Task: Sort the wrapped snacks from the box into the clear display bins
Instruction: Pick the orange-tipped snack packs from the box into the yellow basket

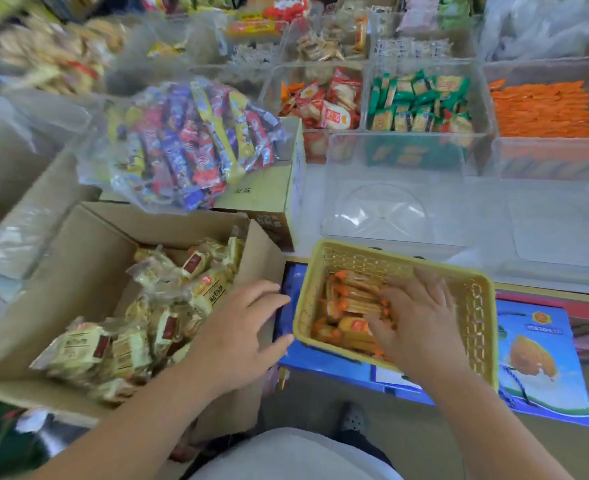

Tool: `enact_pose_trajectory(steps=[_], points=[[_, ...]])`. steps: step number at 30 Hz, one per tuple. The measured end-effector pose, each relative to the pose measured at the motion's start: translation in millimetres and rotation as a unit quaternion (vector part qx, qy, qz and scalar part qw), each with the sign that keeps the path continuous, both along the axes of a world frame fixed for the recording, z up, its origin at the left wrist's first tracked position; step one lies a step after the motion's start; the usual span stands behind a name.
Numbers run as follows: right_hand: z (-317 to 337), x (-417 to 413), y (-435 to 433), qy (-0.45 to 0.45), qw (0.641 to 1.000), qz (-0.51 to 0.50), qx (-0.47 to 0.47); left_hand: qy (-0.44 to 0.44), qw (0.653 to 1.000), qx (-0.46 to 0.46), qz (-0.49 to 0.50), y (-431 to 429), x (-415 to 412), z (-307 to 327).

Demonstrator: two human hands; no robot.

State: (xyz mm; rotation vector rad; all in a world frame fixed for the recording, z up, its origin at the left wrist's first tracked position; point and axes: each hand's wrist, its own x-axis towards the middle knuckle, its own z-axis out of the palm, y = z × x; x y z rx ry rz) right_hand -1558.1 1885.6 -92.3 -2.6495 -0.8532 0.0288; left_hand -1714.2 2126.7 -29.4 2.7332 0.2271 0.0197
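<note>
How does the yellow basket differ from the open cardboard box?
The yellow basket is perforated plastic; the cardboard box is solid-walled. The basket holds orange-wrapped snacks, the box pale yellow snacks. The basket is smaller. The right hand reaches into the basket, not the box. Both are open-topped.

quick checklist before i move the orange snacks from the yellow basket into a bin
1. Right hand on the orange-wrapped snacks in the yellow basket: ok, the fingers are on them.
2. Firm hold on a snack: cannot tell, the fingers are blurred.
3. Left hand free: ok, it is open beside the basket and holds nothing.
4. Empty clear bin behind the basket: ok, nothing lies in it.
5. Room in the far right bin of orange packs: cannot tell, it looks well filled.
6. Cardboard box emptied: not ok, pale wrapped snacks lie in it.
</note>
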Motion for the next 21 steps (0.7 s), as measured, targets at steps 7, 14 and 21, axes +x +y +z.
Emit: enact_pose_trajectory(steps=[7,14,21], points=[[40,-76,147,0.026,0.983,0.147,0.111,-0.008,0.981,-0.001,0.193,147,-91,-6],[58,-121,260,0.062,0.986,0.121,0.1,0.284,0.948,-0.009,0.144,271,-148,-61],[40,-80,351,0.122,0.984,0.04,-0.123,0.316,0.947,-0.027,0.041,278,-171,-87]])
